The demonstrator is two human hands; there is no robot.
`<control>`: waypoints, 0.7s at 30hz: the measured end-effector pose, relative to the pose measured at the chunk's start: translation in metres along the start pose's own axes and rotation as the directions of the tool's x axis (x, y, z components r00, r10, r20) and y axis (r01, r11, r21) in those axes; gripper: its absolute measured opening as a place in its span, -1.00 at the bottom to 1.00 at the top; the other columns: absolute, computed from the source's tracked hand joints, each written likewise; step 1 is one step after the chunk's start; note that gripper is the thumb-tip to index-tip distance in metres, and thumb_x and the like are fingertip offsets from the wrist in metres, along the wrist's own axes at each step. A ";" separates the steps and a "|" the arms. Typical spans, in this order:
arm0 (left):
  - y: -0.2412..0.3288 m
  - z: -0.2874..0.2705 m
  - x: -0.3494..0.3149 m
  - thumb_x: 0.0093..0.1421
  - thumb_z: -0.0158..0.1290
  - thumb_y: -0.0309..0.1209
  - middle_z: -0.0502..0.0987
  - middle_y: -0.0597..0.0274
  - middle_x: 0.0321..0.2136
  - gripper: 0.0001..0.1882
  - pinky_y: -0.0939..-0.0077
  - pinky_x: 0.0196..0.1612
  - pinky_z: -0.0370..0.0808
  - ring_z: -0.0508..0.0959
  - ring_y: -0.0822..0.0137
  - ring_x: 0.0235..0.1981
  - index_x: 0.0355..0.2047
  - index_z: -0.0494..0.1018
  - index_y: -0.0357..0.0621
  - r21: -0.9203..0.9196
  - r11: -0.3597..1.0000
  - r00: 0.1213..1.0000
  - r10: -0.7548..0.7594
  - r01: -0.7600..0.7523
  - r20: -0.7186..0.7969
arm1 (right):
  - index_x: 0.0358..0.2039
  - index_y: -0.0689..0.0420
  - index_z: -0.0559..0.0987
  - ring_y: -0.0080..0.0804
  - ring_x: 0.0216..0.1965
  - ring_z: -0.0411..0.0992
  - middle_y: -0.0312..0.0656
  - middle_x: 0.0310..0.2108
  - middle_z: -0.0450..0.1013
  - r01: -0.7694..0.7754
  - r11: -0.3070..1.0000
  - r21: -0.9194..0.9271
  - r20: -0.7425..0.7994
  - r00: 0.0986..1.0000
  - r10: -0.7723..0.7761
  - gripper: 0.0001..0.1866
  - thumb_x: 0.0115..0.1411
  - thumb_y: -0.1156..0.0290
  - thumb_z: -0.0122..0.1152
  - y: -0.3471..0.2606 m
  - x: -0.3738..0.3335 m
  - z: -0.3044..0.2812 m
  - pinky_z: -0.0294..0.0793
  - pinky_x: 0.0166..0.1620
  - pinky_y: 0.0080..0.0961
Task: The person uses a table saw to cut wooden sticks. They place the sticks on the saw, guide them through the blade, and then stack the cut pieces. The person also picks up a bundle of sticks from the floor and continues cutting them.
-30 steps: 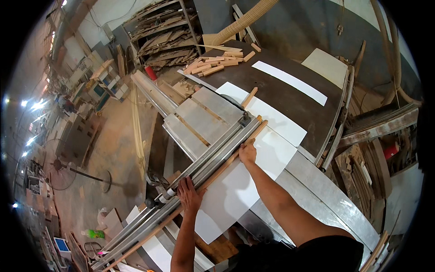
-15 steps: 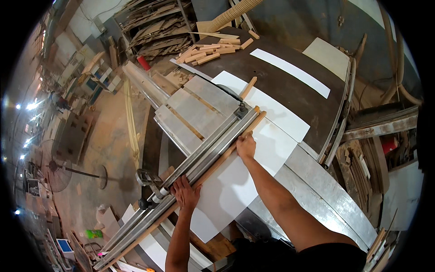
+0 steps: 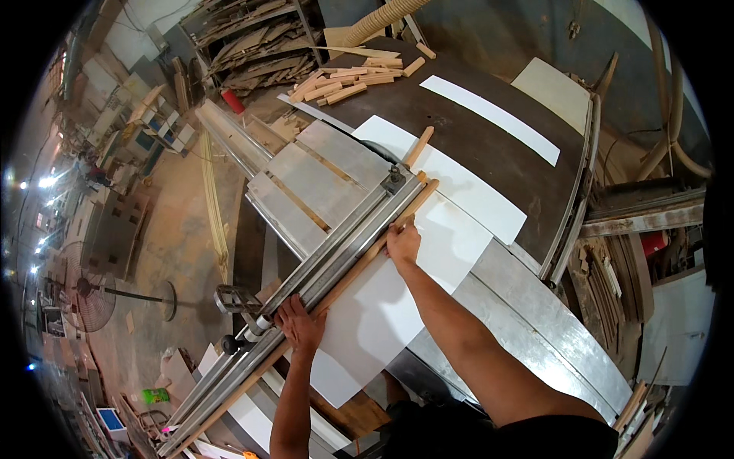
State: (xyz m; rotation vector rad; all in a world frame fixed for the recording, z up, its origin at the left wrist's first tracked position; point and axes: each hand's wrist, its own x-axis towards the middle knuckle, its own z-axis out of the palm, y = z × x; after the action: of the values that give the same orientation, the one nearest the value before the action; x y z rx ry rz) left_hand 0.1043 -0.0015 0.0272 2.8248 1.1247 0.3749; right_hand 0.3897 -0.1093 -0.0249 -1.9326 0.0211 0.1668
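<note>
A white panel [image 3: 359,329] lies in front of me, and along its far-left edge runs a long wooden strip [image 3: 348,282] beside a metal fence [image 3: 358,241]. My left hand [image 3: 299,324] reaches over the fence at the lower part, fingers curled on the rail and thumb toward the strip. Farther up, my right hand [image 3: 403,243] is closed on the strip near its far end, its knuckles above the white panel. A second white panel [image 3: 478,195] lies just beyond, with a narrow seam between the two. A short wood piece [image 3: 419,148] rests on that far panel.
A slatted metal sliding table [image 3: 302,183] extends left of the fence. Several wood offcuts [image 3: 344,82] and a white strip [image 3: 489,118] lie on the dark table [image 3: 451,115]. A standing fan [image 3: 90,294] is at the left. Scrap boards [image 3: 612,298] stand at the right.
Both hands, the fence, the wooden strip and the near white panel have shifted slightly left. The seam to the far panel looks a little wider. Both hands keep their hold.
</note>
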 end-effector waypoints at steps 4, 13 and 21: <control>-0.005 0.000 0.000 -0.08 0.43 -0.09 0.37 -0.04 0.05 -0.11 -0.11 0.18 0.18 0.34 -0.08 0.12 0.16 0.27 -0.23 0.002 0.999 0.998 0.039 -0.039 -0.057 | 0.31 0.44 0.20 -0.16 -0.68 0.55 0.04 -0.61 0.55 -0.034 0.999 0.012 0.046 0.998 0.033 -0.32 0.29 0.35 0.15 -0.016 -0.004 -0.005 0.59 -0.54 -0.28; 0.002 0.005 0.003 -0.18 0.48 -0.10 0.40 -0.10 0.01 -0.05 -0.10 0.20 0.19 0.35 -0.14 0.09 0.14 0.29 -0.27 0.004 1.000 0.996 0.016 -0.016 -0.085 | 0.36 0.35 0.16 -0.22 -0.70 0.53 -0.01 -0.64 0.54 -0.087 0.994 0.060 0.067 0.994 0.083 -0.31 0.31 0.36 0.14 -0.019 -0.001 -0.005 0.56 -0.59 -0.31; -0.001 0.010 0.002 -0.10 0.42 -0.05 0.36 -0.03 0.07 -0.09 -0.09 0.17 0.17 0.33 -0.08 0.13 0.16 0.27 -0.23 0.038 0.999 0.998 -0.002 0.004 -0.062 | 0.36 0.41 0.12 -0.17 -0.70 0.53 -0.02 -0.63 0.55 -0.096 0.995 -0.006 0.108 0.990 0.096 -0.27 0.30 0.33 0.12 -0.022 0.001 -0.008 0.58 -0.54 -0.26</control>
State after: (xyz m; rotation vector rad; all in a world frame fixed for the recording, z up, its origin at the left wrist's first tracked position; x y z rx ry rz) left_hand 0.1078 0.0004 0.0176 2.8628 1.1593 0.4487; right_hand 0.3941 -0.1089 -0.0021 -1.9215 0.0418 0.3353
